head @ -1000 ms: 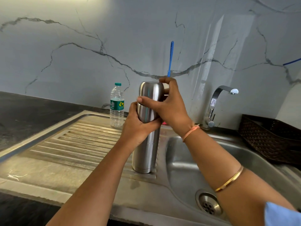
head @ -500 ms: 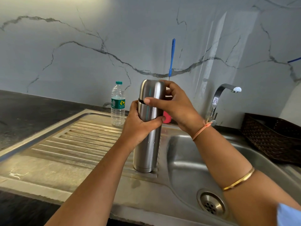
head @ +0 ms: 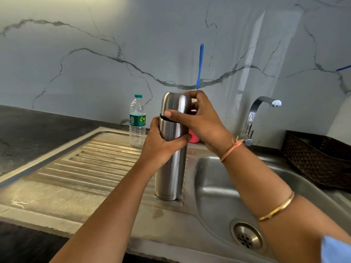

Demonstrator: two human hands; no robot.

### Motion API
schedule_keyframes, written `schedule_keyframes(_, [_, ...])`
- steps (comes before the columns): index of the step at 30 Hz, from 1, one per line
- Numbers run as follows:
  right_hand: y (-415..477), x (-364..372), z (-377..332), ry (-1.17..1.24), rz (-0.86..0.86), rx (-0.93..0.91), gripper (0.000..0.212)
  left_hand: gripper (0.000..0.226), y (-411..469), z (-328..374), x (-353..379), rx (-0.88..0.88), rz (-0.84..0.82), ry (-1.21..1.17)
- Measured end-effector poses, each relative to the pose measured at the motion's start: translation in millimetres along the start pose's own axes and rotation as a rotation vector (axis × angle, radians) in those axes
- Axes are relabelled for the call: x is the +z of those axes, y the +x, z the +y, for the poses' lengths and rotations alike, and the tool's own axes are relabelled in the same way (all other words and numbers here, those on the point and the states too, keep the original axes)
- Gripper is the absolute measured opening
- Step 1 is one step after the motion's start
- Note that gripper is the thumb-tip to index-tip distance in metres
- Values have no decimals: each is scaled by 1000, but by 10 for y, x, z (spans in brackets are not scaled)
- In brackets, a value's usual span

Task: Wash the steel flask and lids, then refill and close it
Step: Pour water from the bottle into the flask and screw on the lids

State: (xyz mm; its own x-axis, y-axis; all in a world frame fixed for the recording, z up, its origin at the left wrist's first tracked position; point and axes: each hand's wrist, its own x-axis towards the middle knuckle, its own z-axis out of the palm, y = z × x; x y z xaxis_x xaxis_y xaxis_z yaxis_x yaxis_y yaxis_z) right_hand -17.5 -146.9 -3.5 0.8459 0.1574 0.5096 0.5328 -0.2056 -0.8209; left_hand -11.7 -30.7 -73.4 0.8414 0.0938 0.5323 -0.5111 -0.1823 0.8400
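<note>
- A grey-white marble-look wall (head: 79,76) with dark veins fills the upper frame; a pale streak of glare runs down it at upper right.
- A dark stone countertop (head: 34,130) lies at left.
- A steel sink has its ribbed drainboard (head: 91,164) at centre left and its basin (head: 218,190) at lower right.
- A chrome tap (head: 255,109) stands behind the basin.
- A dark woven basket (head: 319,158) sits at the right edge.

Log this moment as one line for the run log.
left hand: grips flask | right hand: grips cap | flask: upright on drainboard, dark band showing under cap | tap: no water
</note>
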Motion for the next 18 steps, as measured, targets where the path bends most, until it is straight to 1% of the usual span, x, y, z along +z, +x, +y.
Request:
schedule_keyframes(3, [-38, 172, 26, -246, 212, -123, 65, 58, 10, -6, -9, -2, -14, -18])
schedule_keyframes(4, [-35, 191, 44, -302, 240, -152, 66, 60, 10, -7, -10, -2, -26, -20])
schedule_keyframes(5, [-18, 182, 53, -294, 225, -144, 66, 61, 12, -9, -11, -1, -35, -24])
schedule_keyframes(6, [5, 143, 56, -198, 153, -91, 65, 62, 11, -10, -10, -1, -43, -30])
schedule_keyframes(8, [42, 36, 52, 194, -113, 77, 63, 65, 9, -15, -20, -5, -60, -43])
schedule_keyframes(9, [69, -26, 81, 352, -231, 130, 59, 67, 9, -23, -27, -10, -70, -50])
schedule_keyframes(10, [85, -80, 91, 431, -320, 151, 53, 69, 12, -22, -34, -14, -81, -53])
schedule_keyframes(11, [110, -114, 103, 445, -370, 155, 49, 70, 10, -17, -37, -17, -88, -47])
schedule_keyframes(12, [122, -130, 97, 397, -373, 142, 46, 68, 8, -9, -34, -21, -85, -33])
schedule_keyframes(14, [115, -71, 54, 184, -253, 71, 49, 66, 16, 5, -1, -24, -39, 4])
schedule_keyframes(16, [63, 117, 6, -85, -17, 17, 57, 68, 18, 10, 29, -21, 30, 35])
schedule_keyframes(17, [29, 212, 2, -191, 128, -29, 60, 71, 17, 10, 43, -17, 40, 46])
schedule_keyframes(18, [-10, 280, -1, -269, 227, -77, 64, 73, 5, 20, 51, -14, 38, 55])
